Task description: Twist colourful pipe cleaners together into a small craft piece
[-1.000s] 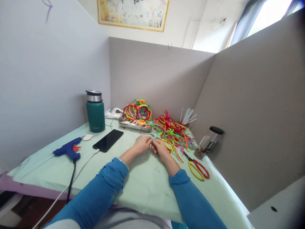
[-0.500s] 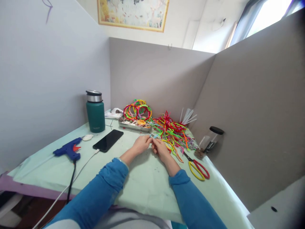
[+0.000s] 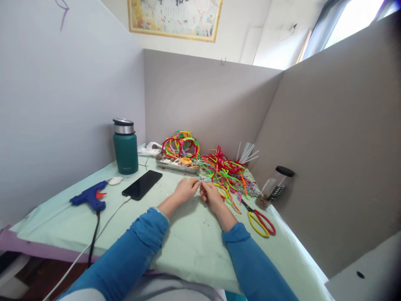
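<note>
Over the middle of the table, my left hand [image 3: 187, 189] and my right hand [image 3: 211, 195] meet with fingertips almost touching. Both are closed in a pinch on a small light-blue piece [image 3: 207, 180] that looks like pipe cleaner. Most of it is hidden by the fingers, so its shape cannot be made out. Just beyond and right of my right hand lies a tangled pile of colourful pipe cleaners [image 3: 224, 167]. Scissors [image 3: 261, 223] with one yellow and one red handle rest to the right of that hand, blades toward the pile.
A metal tray [image 3: 178, 167] holds scraps, with pipe-cleaner rings [image 3: 181, 146] at its back. Left stand a green bottle [image 3: 125, 152], a phone [image 3: 142, 184] on a cable and a blue glue gun [image 3: 90, 195]. White sticks [image 3: 247, 153] and a clear black-lidded jar [image 3: 280, 184] are at right.
My fingertips have shifted slightly around the light-blue piece, and the right fingers sit a little differently on it. Everything else on the table stays in place.
</note>
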The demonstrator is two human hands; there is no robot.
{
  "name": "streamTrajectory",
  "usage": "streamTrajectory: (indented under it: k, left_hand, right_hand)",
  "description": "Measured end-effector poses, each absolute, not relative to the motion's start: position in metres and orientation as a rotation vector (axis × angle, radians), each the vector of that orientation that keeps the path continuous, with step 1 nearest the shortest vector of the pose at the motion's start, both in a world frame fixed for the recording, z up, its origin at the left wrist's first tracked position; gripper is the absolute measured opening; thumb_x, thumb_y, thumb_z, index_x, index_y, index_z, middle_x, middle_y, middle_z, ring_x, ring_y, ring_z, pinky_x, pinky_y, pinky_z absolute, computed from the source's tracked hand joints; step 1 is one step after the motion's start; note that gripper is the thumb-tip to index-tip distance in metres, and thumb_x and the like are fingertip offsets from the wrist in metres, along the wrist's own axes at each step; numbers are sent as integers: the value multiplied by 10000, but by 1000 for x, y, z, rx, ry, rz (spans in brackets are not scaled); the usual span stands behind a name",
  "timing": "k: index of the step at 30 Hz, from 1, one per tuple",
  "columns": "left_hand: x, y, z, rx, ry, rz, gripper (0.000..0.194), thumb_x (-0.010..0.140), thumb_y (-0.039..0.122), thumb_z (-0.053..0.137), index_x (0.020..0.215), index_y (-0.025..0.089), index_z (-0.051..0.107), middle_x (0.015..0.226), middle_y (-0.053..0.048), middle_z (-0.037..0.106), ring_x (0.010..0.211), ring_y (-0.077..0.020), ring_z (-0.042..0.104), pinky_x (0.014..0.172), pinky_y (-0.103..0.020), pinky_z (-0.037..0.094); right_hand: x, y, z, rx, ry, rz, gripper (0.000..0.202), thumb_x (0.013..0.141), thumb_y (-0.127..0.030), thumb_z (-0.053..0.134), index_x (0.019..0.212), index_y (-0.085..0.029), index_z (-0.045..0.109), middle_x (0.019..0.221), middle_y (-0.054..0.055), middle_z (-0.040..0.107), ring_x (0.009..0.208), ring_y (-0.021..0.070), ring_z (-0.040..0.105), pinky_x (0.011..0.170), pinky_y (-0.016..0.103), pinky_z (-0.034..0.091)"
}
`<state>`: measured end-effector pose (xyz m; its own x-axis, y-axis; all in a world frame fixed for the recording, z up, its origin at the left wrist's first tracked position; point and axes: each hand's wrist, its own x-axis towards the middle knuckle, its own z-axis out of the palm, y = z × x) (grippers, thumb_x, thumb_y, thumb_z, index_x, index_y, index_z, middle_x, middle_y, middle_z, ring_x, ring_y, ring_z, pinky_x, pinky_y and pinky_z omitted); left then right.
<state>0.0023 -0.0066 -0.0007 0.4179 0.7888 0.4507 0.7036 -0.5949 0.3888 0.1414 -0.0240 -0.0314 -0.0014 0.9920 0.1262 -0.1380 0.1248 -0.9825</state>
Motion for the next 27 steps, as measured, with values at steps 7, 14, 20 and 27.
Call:
streamTrajectory:
  k: [7,14,20,27]
  left_hand:
    - [3,-9,1,2526,1353,900,380,891,375,345,754,187,645,679,-33,644,604,-136,515,561,-237,269]
    - [3,-9,0,2523,1348,921,367,874,354,353,721,179,636,643,-27,626,571,-129,484,546,-243,242]
    - [3,-9,1,2513,1367,881,370,871,364,359,734,179,648,651,-26,636,574,-128,485,546,-238,249]
    - [3,-8,0,2510,1329,882,365,870,354,361,734,177,649,655,-29,638,584,-130,501,554,-238,273]
  right_hand:
    - [142,-24,-31,-1015,-1159,1191,454,704,-625,562,668,-178,487,493,-54,476,320,47,361,330,195,212]
    - [141,-24,-30,-1006,-1129,1214,424,706,-582,590,650,-176,481,486,-58,473,316,43,356,334,194,211]
    - [142,-22,-32,-1016,-1103,1205,418,698,-572,600,636,-179,472,485,-58,476,319,45,363,339,195,241]
    - [144,-23,-32,-1010,-1106,1217,394,696,-545,612,642,-178,479,489,-57,478,326,44,362,343,193,243]
